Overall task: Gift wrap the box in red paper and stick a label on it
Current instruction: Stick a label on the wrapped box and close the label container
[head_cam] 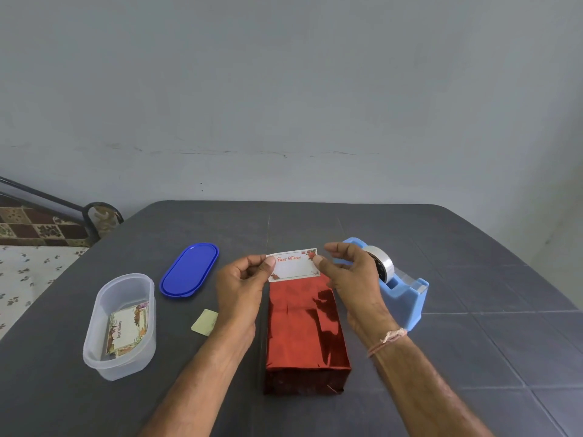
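A plain grey-blue wall (pixel 284 89), scuffed along a faint horizontal line, backs the dark grey creased surface (pixel 473 342). At the left stands a bed (pixel 25 279) with a floral sheet, a patchwork cover (pixel 31 225) and a dark metal rail (pixel 47 197). The light is soft and even.

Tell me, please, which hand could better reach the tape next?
Right, probably: the right hand pinches the label just beside the dispenser; the left hand is across the box.

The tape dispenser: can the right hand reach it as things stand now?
Probably yes. The tape dispenser stands just beside the right hand with nothing between them, but that hand pinches the label, so it would have to let go first.
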A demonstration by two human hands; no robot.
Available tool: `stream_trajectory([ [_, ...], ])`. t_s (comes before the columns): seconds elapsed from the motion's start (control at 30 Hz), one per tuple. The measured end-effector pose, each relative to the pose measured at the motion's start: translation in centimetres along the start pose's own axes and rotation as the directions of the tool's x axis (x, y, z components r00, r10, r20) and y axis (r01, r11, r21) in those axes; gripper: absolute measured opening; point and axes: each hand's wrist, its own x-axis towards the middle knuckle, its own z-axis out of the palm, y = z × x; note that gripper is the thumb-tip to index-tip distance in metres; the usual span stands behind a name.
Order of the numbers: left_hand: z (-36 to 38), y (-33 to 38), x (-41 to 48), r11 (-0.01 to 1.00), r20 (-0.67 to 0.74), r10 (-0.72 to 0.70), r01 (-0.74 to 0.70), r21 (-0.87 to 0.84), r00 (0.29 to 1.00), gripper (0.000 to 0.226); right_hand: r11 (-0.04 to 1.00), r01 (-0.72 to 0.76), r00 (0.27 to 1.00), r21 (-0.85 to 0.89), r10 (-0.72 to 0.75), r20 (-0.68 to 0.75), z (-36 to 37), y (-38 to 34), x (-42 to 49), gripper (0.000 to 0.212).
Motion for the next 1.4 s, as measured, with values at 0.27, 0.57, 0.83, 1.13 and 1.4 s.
stream_trajectory([
  [0.27,0.4,-0.4,0.1,0.998,0.003,0.019,-0.019,0.067,1.000,0.009,0.989,-0.052,0.996,-0.140,0.061,0.065,-0.8,0.8,0.3,0.020],
  [0.57,0.7,-2.0,2.1,0.905,-0.071,0.040,-0.006,0.425,0.997,0.020,0.953,-0.041,0.999,-0.300,0.042,-0.004,-0.8,1.8,0.9,0.024],
  [0.83,1.2,-3.4,2.9,0.884,-0.111,-0.056,0.101,0.457,0.992,0.036,0.925,-0.033,0.999,-0.379,0.039,0.008,-1.1,2.3,1.7,0.025],
  [1.13,1.4,-4.0,3.8,0.939,-0.042,-0.175,0.180,0.292,0.984,0.016,0.904,-0.072,0.995,-0.422,0.092,0.026,-1.3,1.9,2.7,0.018],
  [1.4,1.5,-4.6,3.9,0.940,-0.048,-0.188,0.194,0.282,0.981,0.021,0.893,-0.052,0.998,-0.448,0.066,0.016,-1.2,2.3,2.8,0.020],
])
